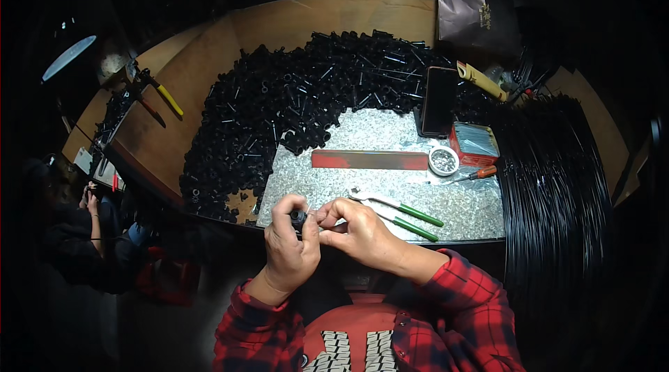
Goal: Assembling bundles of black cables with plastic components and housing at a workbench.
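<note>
My left hand is curled around a small black plastic fitting at the near edge of the table. My right hand meets it there, its thumb and fingertips pinched together close to the fitting. Whatever those fingertips hold is too small and hidden to make out. Just beyond my right hand lie pliers with green handles, on the speckled grey work surface. A large heap of black parts, with thin metal pins among them, curves around the far and left sides.
A red-brown bar lies mid-surface. Right of it are a white round dish of small bits, an orange-handled screwdriver, a red box and an upright phone. Black rods hang at right. Another person's hand shows at left.
</note>
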Available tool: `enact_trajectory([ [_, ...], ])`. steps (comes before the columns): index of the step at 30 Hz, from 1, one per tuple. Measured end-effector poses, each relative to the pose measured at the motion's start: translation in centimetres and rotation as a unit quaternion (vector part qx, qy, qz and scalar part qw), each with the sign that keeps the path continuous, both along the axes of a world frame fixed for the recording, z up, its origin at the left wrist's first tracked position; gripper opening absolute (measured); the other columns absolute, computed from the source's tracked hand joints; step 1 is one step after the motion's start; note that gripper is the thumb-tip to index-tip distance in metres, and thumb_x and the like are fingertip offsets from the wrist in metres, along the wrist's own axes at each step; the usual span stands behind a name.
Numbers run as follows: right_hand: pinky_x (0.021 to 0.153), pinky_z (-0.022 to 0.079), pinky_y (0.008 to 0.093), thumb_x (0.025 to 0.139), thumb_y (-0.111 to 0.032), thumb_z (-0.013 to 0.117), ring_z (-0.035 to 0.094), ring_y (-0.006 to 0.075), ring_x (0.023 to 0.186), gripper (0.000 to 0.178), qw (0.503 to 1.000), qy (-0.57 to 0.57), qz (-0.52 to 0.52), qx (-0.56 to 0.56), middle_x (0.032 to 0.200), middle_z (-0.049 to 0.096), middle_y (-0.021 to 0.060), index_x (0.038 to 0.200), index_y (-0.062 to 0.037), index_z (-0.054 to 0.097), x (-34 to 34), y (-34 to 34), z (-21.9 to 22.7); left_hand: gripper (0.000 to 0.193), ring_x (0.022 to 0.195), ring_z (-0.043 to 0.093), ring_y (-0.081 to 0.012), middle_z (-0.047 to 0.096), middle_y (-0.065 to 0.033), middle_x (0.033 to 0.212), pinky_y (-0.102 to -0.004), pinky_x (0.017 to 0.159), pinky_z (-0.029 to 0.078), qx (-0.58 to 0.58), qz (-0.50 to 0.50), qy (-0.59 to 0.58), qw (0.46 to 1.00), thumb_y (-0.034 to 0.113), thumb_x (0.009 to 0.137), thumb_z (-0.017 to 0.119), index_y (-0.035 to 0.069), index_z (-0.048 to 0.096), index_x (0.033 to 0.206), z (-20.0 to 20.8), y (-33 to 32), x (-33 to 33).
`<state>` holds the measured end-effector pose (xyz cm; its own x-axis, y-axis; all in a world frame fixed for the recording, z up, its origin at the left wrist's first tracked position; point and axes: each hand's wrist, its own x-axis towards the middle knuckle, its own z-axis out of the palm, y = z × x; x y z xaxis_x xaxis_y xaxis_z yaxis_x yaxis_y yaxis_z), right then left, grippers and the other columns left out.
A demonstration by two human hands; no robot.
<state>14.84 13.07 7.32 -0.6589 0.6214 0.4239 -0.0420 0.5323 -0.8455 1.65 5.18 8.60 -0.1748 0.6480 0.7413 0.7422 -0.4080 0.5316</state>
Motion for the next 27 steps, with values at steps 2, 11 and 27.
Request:
enact_trajectory([
  [2,0.061,0.046,0.0373,0.076,-0.017,0.073,0.058,0.0282,0.070,0.028,0.999,0.008,-0.004,0.048,0.076,0.056,0.0125,0.083,0.0009,0.052,1.1,0.4,-0.5,0.035,0.064,0.061,-0.0234,0.057,-0.0125,0.076,-0.0318,0.058,0.047,0.006,-0.013,-0.069,0.998,-0.006,0.084,0.054,-0.004,0.040,0.116,-0.7,0.2,0.0],
  [11,0.068,0.048,0.0404,0.080,-0.025,0.067,0.055,0.0327,0.083,0.031,0.890,-0.294,-0.170,0.304,0.089,0.052,0.0177,0.085,0.0013,0.051,8.6,2.8,-4.0,0.031,0.065,0.044,-0.0074,0.044,-0.0036,0.086,-0.0210,0.060,0.041,0.010,-0.069,-0.298,0.952,0.002,0.094,0.042,0.002,0.032,0.123,-3.1,0.2,-1.7],
  [27,0.063,0.044,0.0368,0.084,-0.012,0.063,0.056,0.0265,0.070,0.018,0.974,-0.113,-0.148,0.131,0.081,0.056,0.0148,0.084,-0.0007,0.050,9.5,2.4,-1.5,0.012,0.098,0.061,-0.0292,0.062,-0.0160,0.087,-0.0431,0.094,0.043,-0.138,-0.212,-0.314,0.915,0.011,0.097,0.045,0.004,0.036,0.095,-5.1,-0.5,-0.3],
])
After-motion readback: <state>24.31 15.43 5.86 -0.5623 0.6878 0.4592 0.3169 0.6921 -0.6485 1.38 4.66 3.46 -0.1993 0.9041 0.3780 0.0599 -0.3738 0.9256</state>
